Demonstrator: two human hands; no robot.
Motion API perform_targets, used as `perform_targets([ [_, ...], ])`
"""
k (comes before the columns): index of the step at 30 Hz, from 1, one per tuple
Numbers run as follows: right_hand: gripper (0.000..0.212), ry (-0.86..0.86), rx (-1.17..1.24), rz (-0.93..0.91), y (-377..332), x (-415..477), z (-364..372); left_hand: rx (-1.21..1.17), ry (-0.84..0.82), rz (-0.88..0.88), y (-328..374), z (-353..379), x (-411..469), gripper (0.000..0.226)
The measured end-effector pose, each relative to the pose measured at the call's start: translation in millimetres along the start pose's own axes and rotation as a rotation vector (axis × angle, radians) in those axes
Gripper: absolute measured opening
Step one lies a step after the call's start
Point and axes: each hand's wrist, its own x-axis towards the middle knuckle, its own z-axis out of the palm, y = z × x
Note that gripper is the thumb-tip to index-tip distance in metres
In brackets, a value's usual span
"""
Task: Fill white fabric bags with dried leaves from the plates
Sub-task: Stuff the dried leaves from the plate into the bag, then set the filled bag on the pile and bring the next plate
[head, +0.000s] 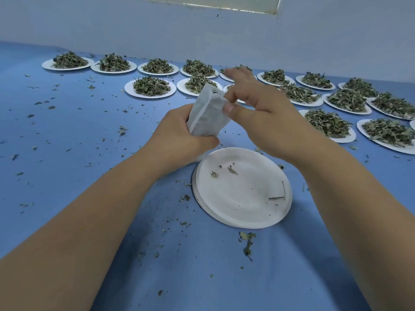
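While the left hand [179, 140] grips the white bag [206, 113], right hand [265, 115] pinches its rim

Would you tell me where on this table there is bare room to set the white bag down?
Left of the left hand the blue table is open but for leaf crumbs; so is the strip nearer than the emptied plate stack. Heaped plates crowd the far and right sides.

The scene is lit evenly by soft, cool light, with a brighter strip [213, 2] at the top edge. Faint shadows are cast on the blue tabletop [67, 131] beneath the forearms [89, 221]. Edges are bowed by wide-angle distortion, and the right hand's [265, 117] raised fingers [231, 74] are blurred.
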Motion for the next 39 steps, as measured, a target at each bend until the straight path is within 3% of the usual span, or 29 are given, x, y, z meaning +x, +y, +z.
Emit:
perform_targets([
  [3, 0.031, -0.125, -0.015, 0.012, -4.1, -2.4, 1.4, 0.000, -0.024, 0.017, 1.6, 0.4, -0.8, 0.024],
  [8, 0.023, 0.043, 0.030, -0.020, -5.9, 0.9, -1.2, 0.006, 0.003, 0.002, 0.2, 0.4, -0.4, 0.034],
  [11, 0.024, -0.081, -0.079, -0.019, -2.5, 0.5, 5.0, 0.000, -0.018, 0.008, 0.7, 0.5, 0.3, 0.031],
  [15, 0.022, 0.104, 0.027, -0.069, -2.3, 1.5, 3.4, -0.043, -0.020, 0.008, 2.5, -1.5, -1.8, 0.028],
  [19, 0.025, -0.016, -0.042, -0.070, -6.3, 4.8, 9.9, -0.042, -0.033, 0.020, 2.0, -2.7, -1.4, 0.026],
  [23, 0.028, 0.125, 0.033, -0.153, -5.8, 6.7, 15.0, -0.026, -0.038, 0.013, 1.1, -6.1, -0.3, 0.025],
  [26, 0.024, 0.079, 0.006, -0.123, -4.2, 4.7, 23.3, -0.042, -0.038, 0.013, -0.6, -5.1, 1.7, 0.027],
  [31, 0.019, 0.431, 0.197, -0.109, -6.1, 7.0, 25.3, -0.146, 0.051, -0.048, -1.4, -12.5, 5.1, 0.032],
  [33, 0.030, 0.328, 0.146, -0.044, -6.4, 8.4, 29.4, -0.233, 0.130, -0.074, 0.1, -17.9, 7.3, 0.034],
  [36, 0.054, 0.024, 0.136, 0.067, -7.2, 9.1, 44.0, -0.413, 0.273, -0.126, 3.6, -28.7, 10.1, 0.046],
  [39, 0.069, -0.034, 0.076, -0.006, -18.5, 13.2, 67.8, -0.560, 0.352, -0.170, 5.5, -42.1, 9.8, 0.050],
])
